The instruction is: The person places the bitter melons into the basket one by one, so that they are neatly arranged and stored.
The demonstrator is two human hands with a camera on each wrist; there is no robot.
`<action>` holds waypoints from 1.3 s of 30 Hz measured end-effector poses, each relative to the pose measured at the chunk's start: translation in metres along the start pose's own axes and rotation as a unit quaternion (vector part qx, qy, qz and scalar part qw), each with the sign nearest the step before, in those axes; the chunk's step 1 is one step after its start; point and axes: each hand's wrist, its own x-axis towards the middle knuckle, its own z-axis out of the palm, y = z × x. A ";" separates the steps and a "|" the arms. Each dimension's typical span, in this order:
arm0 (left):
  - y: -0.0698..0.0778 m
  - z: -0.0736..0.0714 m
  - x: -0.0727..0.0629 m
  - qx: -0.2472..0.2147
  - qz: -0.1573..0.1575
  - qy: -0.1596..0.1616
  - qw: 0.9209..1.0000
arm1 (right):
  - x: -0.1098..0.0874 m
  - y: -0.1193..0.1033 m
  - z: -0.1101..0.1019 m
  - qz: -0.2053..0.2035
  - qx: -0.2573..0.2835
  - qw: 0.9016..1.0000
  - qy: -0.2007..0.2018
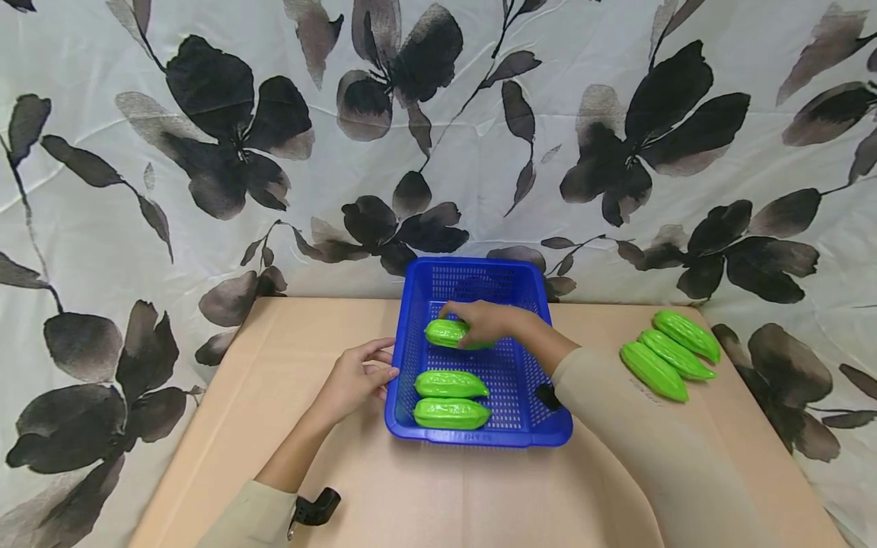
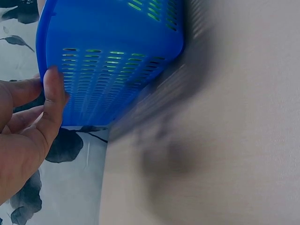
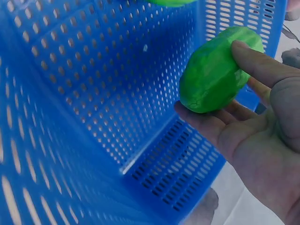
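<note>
A blue perforated plastic basket (image 1: 479, 438) stands on the table, with two glossy green ridged toy vegetables (image 1: 451, 413) lying side by side at its near left. My right hand (image 1: 485, 323) reaches into the far half of the basket and grips a third green toy vegetable (image 3: 211, 75). In the right wrist view the thumb lies on top of it and the fingers are underneath, over the basket's slotted inside. At the basket's left side my left hand (image 1: 356, 380) pinches the rim (image 2: 41, 56) between thumb and fingers.
Three more green toy vegetables (image 1: 668, 354) lie in a slanted row on the right of the light wooden table (image 1: 438, 495). Behind the table hangs a white cloth (image 1: 507, 175) with dark flower prints. The basket's far end reaches the cloth.
</note>
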 end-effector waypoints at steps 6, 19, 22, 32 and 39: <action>0.000 -0.001 0.000 -0.001 0.000 -0.004 1.000 | 0.011 0.001 0.012 0.012 -0.007 1.000 -0.016; -0.003 -0.003 -0.002 0.009 0.010 -0.003 1.000 | 0.020 0.001 0.032 0.004 -0.050 0.999 -0.001; -0.004 -0.003 -0.003 0.012 0.014 -0.003 1.000 | 0.019 0.001 0.036 0.003 -0.042 0.999 -0.001; -0.005 -0.001 -0.005 0.018 0.006 -0.001 1.000 | 0.016 0.006 0.043 -0.018 -0.030 0.999 0.005; -0.006 -0.001 -0.007 0.019 0.014 -0.001 1.000 | 0.016 0.008 0.045 -0.022 -0.016 1.000 0.003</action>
